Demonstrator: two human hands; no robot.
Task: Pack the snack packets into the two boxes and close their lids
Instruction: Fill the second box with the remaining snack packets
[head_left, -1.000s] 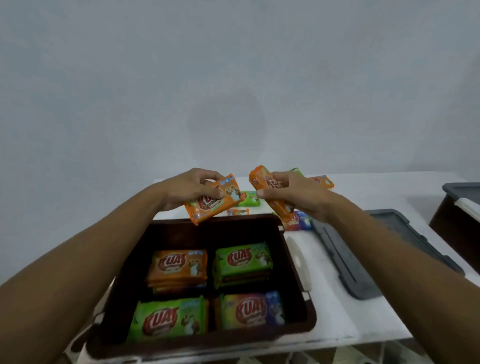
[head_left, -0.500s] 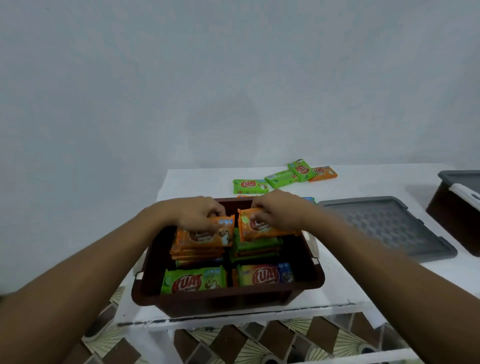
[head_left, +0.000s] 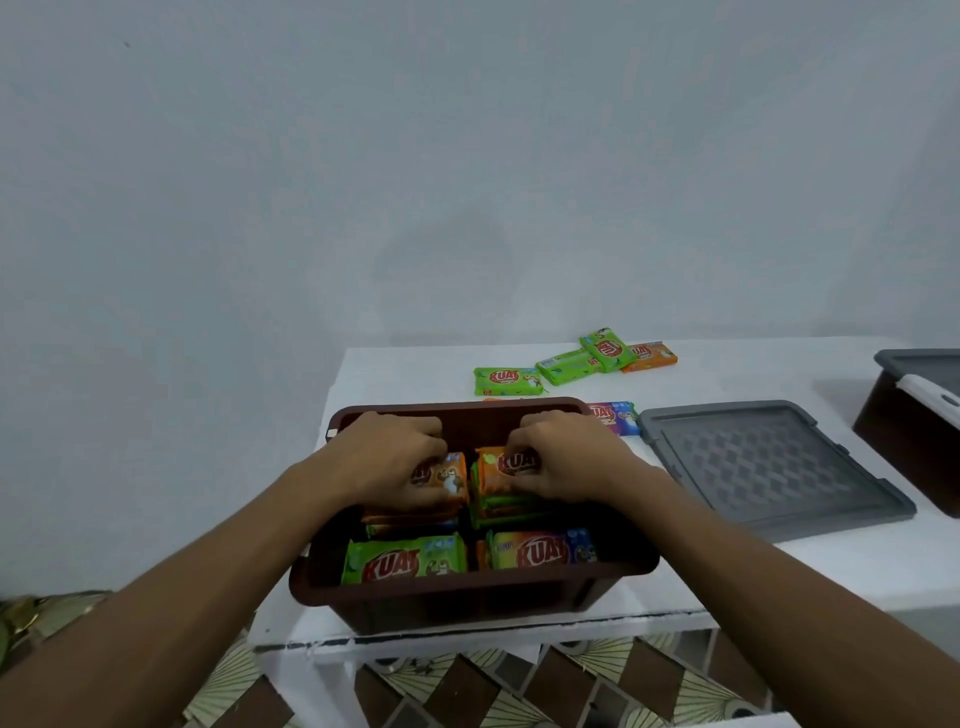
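A brown box (head_left: 467, 592) stands at the table's front edge, holding stacks of snack packets. My left hand (head_left: 395, 460) presses an orange packet (head_left: 449, 475) onto the far left stack. My right hand (head_left: 561, 457) holds another orange packet (head_left: 498, 467) on the far right stack. A green packet (head_left: 405, 561) and a multicoloured packet (head_left: 540, 553) lie in the near half of the box. Loose green packets (head_left: 506, 381) and an orange one (head_left: 649, 356) lie on the table behind the box. A multicoloured packet (head_left: 613, 415) sits just past the box's right corner.
A grey lid (head_left: 769, 467) lies flat on the white table (head_left: 405, 374) right of the box. A second brown box (head_left: 914, 441) with a grey lid stands at the far right edge. Patterned floor tiles (head_left: 467, 686) show below the table.
Both hands brought their orange packets from above the table down into the box and now rest them on the far stacks. The view has tilted up and back.
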